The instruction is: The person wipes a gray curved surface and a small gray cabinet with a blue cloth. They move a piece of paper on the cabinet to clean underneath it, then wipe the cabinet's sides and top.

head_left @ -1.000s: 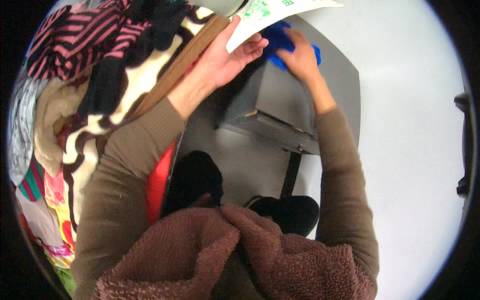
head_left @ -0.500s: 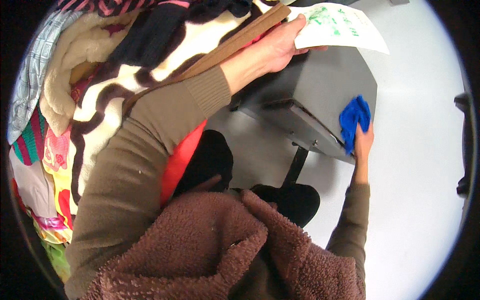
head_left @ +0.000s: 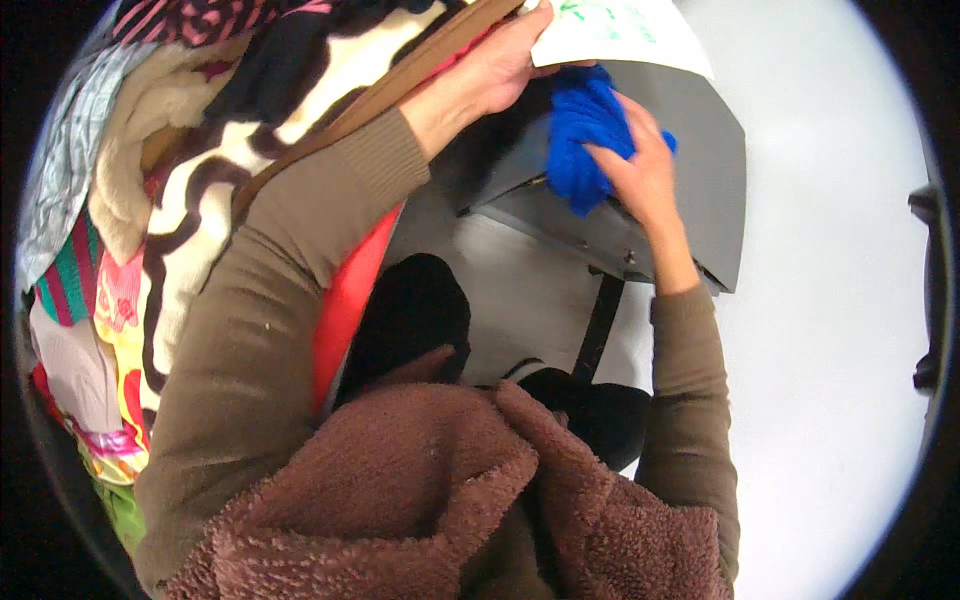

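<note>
My left hand [head_left: 500,65] is closed on the edge of a white paper sheet [head_left: 630,40] with green markings, held over the far end of a dark grey box-like piece [head_left: 705,170]. My right hand [head_left: 648,178] grips a crumpled blue cloth [head_left: 582,145] over the top of the grey piece, near its left side. Folds of the cloth hide whether it presses on the surface. The cloth's far end reaches close to the paper's lower edge.
Piled clothes and blankets, among them a cream and dark brown patterned blanket [head_left: 190,230], lie along the left beside a brown edge strip [head_left: 390,95]. A dark leg [head_left: 600,325] shows below the grey piece. My dark-clad feet are below, on the pale floor [head_left: 820,350].
My right hand has swept the blue cloth left and farther away across the grey piece, from its right side. The paper and my left hand sit farther up and left in view.
</note>
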Motion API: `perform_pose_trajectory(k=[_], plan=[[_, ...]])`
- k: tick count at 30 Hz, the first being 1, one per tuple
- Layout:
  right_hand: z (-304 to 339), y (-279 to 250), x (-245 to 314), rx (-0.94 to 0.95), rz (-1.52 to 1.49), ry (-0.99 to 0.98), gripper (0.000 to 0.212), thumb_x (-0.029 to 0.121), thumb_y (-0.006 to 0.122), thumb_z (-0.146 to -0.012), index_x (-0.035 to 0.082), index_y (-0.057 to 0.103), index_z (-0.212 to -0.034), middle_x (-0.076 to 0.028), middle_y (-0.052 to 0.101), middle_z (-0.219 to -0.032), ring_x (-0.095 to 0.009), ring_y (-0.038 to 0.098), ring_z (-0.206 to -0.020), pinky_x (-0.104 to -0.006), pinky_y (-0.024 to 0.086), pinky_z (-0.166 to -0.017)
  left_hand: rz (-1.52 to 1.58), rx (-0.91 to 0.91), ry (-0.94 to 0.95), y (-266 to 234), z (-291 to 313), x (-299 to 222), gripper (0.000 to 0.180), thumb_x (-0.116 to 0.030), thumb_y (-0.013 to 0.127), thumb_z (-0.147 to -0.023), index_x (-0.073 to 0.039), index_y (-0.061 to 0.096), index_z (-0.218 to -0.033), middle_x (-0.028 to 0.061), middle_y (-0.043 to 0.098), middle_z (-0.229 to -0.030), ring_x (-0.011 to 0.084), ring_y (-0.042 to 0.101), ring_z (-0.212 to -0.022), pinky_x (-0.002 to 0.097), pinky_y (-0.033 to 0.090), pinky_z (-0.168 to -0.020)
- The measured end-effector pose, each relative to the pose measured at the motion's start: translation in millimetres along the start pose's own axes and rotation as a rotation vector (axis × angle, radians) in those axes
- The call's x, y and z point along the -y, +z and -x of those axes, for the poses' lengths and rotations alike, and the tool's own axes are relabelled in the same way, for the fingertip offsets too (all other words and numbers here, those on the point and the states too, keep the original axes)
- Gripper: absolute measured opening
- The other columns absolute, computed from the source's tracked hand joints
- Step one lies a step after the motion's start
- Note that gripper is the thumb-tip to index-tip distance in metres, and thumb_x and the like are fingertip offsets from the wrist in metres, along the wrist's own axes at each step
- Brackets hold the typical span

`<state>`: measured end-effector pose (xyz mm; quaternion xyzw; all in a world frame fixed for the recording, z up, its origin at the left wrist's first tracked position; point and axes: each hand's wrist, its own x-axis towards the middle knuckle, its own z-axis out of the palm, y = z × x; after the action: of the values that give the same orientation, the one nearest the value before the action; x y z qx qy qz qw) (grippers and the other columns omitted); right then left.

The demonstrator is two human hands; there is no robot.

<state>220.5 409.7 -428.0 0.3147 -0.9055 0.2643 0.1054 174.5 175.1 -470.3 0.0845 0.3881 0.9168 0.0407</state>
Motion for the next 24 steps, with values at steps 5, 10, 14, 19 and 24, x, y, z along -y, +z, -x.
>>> perform_pose_trajectory(k=[5,10,14,19,24], plan=[[78,-64,-96,-0.209,0.233,0.421,0.057,0.021,0.078,-0.084,0.006,0.061,-0.137,-0.016,0.062,-0.137,-0.031,0.06,-0.126,-0.0406,0.046,-0.107,-0.125,0.025,0.018,-2,2,1,0.045,-0.039,0.041,-0.111,-0.009,0.054,-0.142,0.0044,0.069,-0.126,0.0193,0.066,-0.104,0.0329,0.045,-0.084],[131,-137,-177,-0.271,0.41,0.844,0.049,0.035,0.076,-0.088,0.009,0.068,-0.129,-0.018,0.068,-0.127,-0.035,0.065,-0.116,-0.0419,0.049,-0.101,-0.107,-0.038,-0.051,2,4,1,0.047,-0.039,0.042,-0.111,-0.007,0.055,-0.142,0.0048,0.068,-0.128,0.0172,0.063,-0.111,0.0327,0.045,-0.092],[110,-104,-151,-0.328,0.663,0.753,0.061,0.039,0.076,-0.083,0.002,0.066,-0.13,-0.021,0.066,-0.129,-0.037,0.061,-0.123,-0.0442,0.048,-0.104,-0.102,-0.035,0.023,19,12,4,0.051,-0.04,0.046,-0.11,0.0,0.056,-0.139,0.0075,0.066,-0.131,0.0159,0.059,-0.119,0.0335,0.044,-0.102],[67,-6,-25,-0.231,0.345,-0.022,0.057,0.026,0.083,-0.072,0.003,0.068,-0.122,-0.019,0.064,-0.134,-0.036,0.059,-0.125,-0.0452,0.046,-0.109,-0.318,-0.078,-0.051,38,29,6,0.052,-0.041,0.048,-0.109,0.004,0.062,-0.132,0.0103,0.068,-0.128,0.0138,0.062,-0.116,0.0305,0.046,-0.101],[61,-8,-7,-0.157,0.228,-0.083,0.052,0.024,0.078,-0.075,0.008,0.069,-0.123,-0.016,0.062,-0.138,-0.034,0.06,-0.123,-0.0479,0.048,-0.103,-0.437,-0.145,-0.075,33,37,4,0.056,-0.045,0.046,-0.109,0.003,0.06,-0.134,0.0102,0.068,-0.126,0.0145,0.063,-0.113,0.0305,0.046,-0.1]])
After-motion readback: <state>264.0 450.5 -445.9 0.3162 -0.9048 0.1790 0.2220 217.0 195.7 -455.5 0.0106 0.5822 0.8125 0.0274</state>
